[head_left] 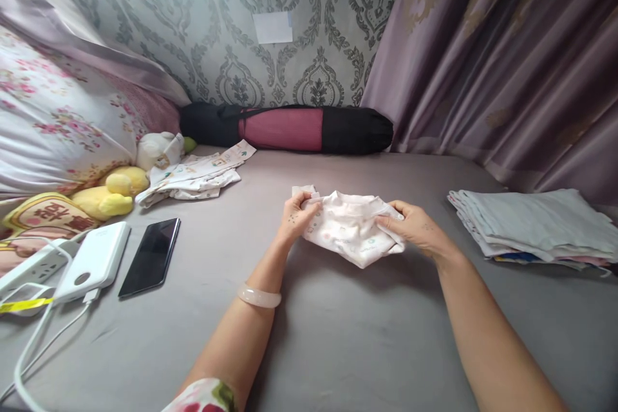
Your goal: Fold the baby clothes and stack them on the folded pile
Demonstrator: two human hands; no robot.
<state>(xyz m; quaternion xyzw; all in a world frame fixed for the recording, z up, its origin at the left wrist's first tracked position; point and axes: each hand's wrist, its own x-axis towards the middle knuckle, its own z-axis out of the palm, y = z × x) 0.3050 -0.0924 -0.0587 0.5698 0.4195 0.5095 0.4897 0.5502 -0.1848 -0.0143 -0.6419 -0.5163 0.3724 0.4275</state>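
Power bank [99,257], lower left of the frame: laid beside a phone [149,259], cable [91,297] plugged in. Clothes [196,175], left of centre: loosely heaped. Left hand [294,217], centre: one edge of a garment [355,225] is pinched between thumb and fingers. Garment, centre: white, printed, held between both hands. Right hand [412,226], right of centre: opposite edge likewise gripped. Cloths [535,222], far right: stacked flat on the sheet [357,347].

held garment [355,225]: 1 | phone [149,257]: 1 | power bank [96,257]: 1 | bangle [259,297]: 1
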